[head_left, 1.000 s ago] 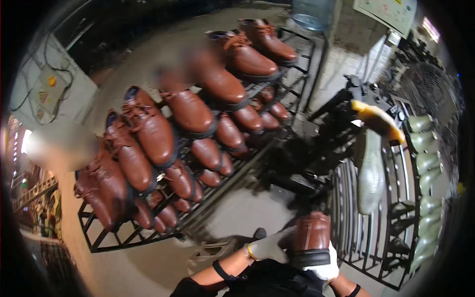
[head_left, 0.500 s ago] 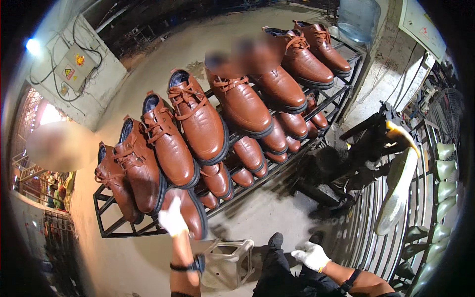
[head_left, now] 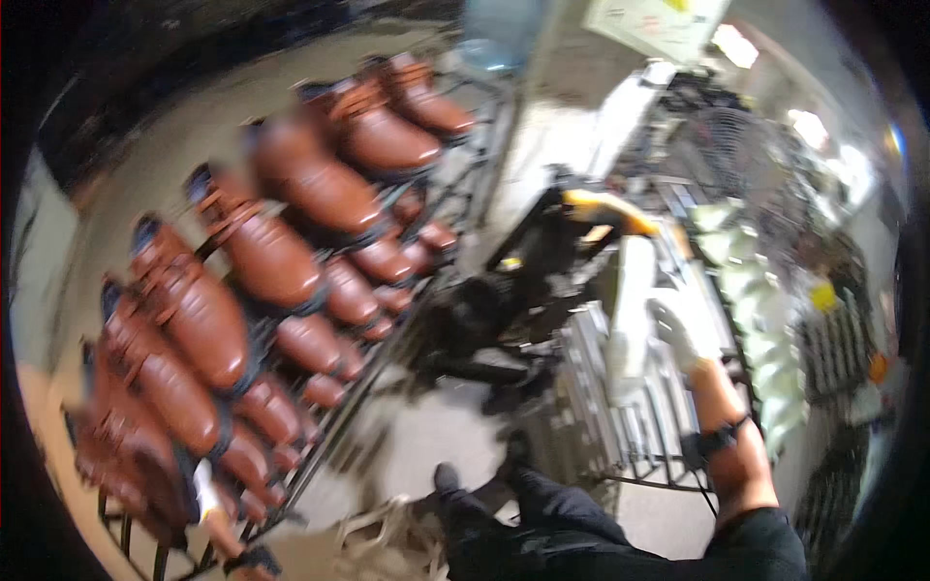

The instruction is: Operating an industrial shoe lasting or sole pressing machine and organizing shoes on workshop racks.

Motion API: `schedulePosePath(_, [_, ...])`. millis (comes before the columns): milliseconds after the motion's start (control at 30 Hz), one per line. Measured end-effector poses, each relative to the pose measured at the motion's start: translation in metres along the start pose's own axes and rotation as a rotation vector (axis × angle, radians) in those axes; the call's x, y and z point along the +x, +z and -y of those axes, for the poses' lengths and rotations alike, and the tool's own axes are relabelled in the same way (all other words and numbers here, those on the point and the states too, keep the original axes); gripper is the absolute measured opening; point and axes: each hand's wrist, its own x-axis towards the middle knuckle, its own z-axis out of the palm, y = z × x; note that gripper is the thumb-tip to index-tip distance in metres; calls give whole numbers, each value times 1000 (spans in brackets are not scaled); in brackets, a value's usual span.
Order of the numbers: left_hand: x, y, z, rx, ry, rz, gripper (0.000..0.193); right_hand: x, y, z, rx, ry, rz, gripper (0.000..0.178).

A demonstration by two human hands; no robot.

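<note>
At the lower left, my gloved left hand (head_left: 205, 494) is beside the dark sole of a brown leather shoe (head_left: 153, 474), the nearest of a row. Blur and the shoes hide most of its fingers, so I cannot tell whether it grips. My gloved right hand (head_left: 681, 329) is raised beside a long pale foot-shaped form (head_left: 632, 315), fingers stretched and slightly curved. Whether they touch it is unclear. That form hangs from a yellow-topped arm (head_left: 605, 205) on a black stand (head_left: 504, 310). Brown lace-up shoes (head_left: 276, 257) line the black metal rack (head_left: 334, 426), on upper and lower levels.
A slatted metal rack (head_left: 659, 426) stands on the right, beside a column of pale green curved forms (head_left: 751, 310). On the floor near my feet is a light plastic stool (head_left: 383, 542). A caged fan (head_left: 722, 145) and a wall (head_left: 562, 107) are farther back.
The view has swung right, and the picture is now blurred. My right hand has risen from near my knee to the pale form. My left hand now shows at a shoe's sole side.
</note>
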Motion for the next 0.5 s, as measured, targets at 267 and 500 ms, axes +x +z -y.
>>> schedulePosePath(267, [-36, 101, -109, -146, -3, 413, 54, 68, 40, 111, -1045, 29, -66, 84])
schedulePosePath(500, [-139, 187, -181, -197, -122, 790, 58, 7, -134, -138, 975, 206, 198, 40])
